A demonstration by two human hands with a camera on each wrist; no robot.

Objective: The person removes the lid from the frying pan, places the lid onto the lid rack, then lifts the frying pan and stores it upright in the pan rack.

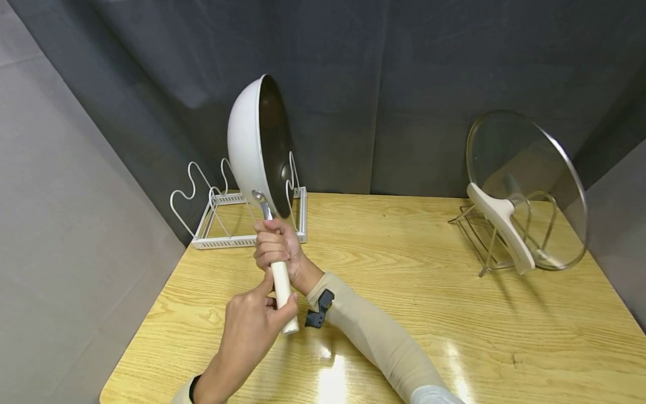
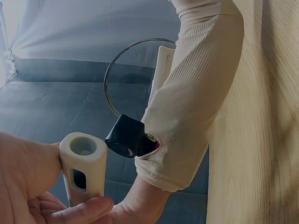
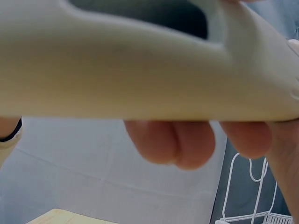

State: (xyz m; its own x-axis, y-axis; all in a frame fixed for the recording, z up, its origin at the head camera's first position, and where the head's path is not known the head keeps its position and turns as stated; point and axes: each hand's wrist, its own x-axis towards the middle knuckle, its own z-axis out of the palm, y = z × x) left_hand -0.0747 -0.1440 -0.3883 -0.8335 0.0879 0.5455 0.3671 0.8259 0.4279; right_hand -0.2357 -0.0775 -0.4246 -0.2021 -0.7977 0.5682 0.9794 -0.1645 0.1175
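Observation:
A wok (image 1: 244, 140), white outside and dark inside, is held on its side, its opening facing right. My right hand (image 1: 277, 247) wraps round the upper part of its cream handle (image 1: 281, 283), just below the metal joint. Lower down, my left hand (image 1: 252, 320) pinches the handle between thumb and fingers near its end. The left wrist view shows the handle's hollow end (image 2: 84, 163) against that hand. Curled fingertips (image 3: 168, 142) show below the handle in the right wrist view. The wok overlaps a white wire rack (image 1: 227, 241) behind it.
At the right, a glass lid (image 1: 530, 146) with a cream handle (image 1: 499, 219) leans in a metal wire stand (image 1: 487, 247). Both racks stand on a wooden table (image 1: 383, 269). A dark curtain (image 1: 424, 95) hangs behind, and grey cloth (image 1: 65, 213) lines the left side.

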